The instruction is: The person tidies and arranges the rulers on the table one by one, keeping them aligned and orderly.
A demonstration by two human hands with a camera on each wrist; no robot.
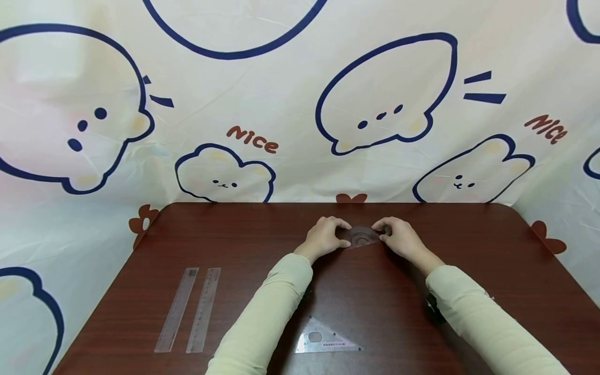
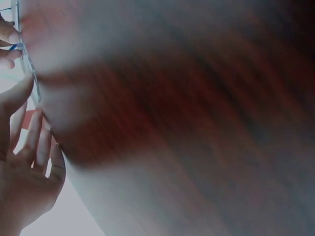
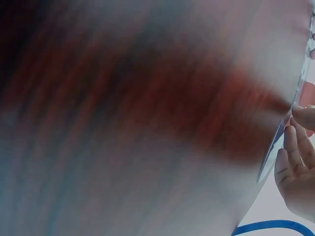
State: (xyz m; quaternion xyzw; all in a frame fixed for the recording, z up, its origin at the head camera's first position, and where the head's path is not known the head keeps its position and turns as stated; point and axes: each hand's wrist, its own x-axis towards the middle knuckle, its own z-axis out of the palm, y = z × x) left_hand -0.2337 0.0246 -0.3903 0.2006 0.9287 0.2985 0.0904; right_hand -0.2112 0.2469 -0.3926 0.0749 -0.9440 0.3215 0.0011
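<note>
A clear protractor (image 1: pixel 362 237) is held between both hands, close to the back of the table, its straight side toward me. My left hand (image 1: pixel 323 237) pinches its left end between thumb and index finger. At the right end, my right hand (image 1: pixel 399 238) holds it with thumb and fingertips. The left wrist view catches the protractor almost edge-on (image 2: pixel 34 83), beside the left thumb. In the right wrist view, a second thin clear piece (image 3: pixel 269 151) stands out near the right fingers; what it is cannot be told.
Two clear rulers (image 1: pixel 177 310) (image 1: pixel 203 310) lie side by side on the table's left. A clear set square (image 1: pixel 323 337) lies near the front, between the forearms. Brown wood-grain table (image 1: pixel 375 323); a printed cloth (image 1: pixel 300 94) hangs behind it.
</note>
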